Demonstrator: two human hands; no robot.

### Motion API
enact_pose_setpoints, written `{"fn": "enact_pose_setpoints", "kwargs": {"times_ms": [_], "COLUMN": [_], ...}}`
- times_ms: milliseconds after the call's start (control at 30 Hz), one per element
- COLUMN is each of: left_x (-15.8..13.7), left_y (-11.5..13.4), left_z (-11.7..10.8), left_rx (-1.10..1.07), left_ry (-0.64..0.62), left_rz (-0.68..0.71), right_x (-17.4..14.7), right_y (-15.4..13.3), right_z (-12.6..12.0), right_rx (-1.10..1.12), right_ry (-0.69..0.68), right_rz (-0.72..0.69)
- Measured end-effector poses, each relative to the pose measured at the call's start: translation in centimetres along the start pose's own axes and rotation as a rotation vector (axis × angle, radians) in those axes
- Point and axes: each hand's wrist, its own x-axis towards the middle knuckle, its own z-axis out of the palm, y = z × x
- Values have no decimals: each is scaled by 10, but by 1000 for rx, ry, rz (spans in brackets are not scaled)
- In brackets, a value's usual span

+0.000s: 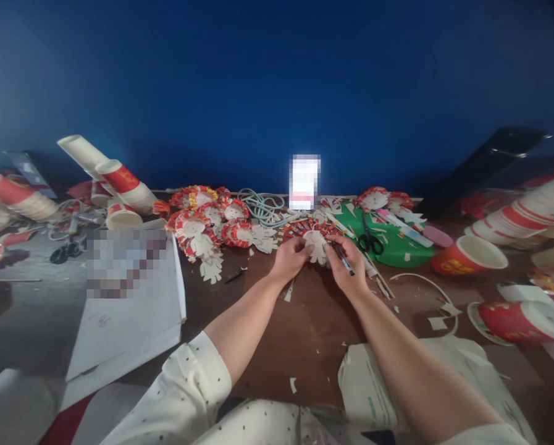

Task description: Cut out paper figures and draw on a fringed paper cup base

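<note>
Just in front of me, over the brown table (277, 334), I hold a paper cut-out craft (317, 248) with a red-and-orange fringed edge and white pieces hanging below. My left hand (289, 259) pinches its left side between thumb and fingers. At its right side is my right hand (349, 264), closed around a dark pen (344, 258) that points down toward me. The right fingertips meet the craft's edge, though I cannot tell how firmly. Several similar finished-looking paper crafts (193, 225) lie heaped to the left of my hands.
Black scissors (370, 238) rest on a green sheet (399, 254) at the right. Stacked paper cups (529, 210) and a red cup (469, 256) stand farther right. A lit screen (304, 182) faces me at the back. A white box (128, 334) lies left; paper scraps are scattered about.
</note>
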Motion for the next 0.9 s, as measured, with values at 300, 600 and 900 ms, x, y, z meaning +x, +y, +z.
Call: {"fn": "enact_pose_setpoints", "kwargs": {"times_ms": [300, 600, 900], "left_x": [1, 1, 0], "left_y": [0, 2, -1], "left_z": [0, -1, -1], "left_rx": [-145, -174, -84], "left_ry": [29, 28, 62], "left_rz": [-17, -53, -50], "right_x": [-2, 0, 6], "right_y": [-4, -2, 11], "right_z": [-1, 3, -18], "right_rx": [-21, 2, -211], "right_ry": [8, 34, 198], "right_rz": [12, 4, -172]}}
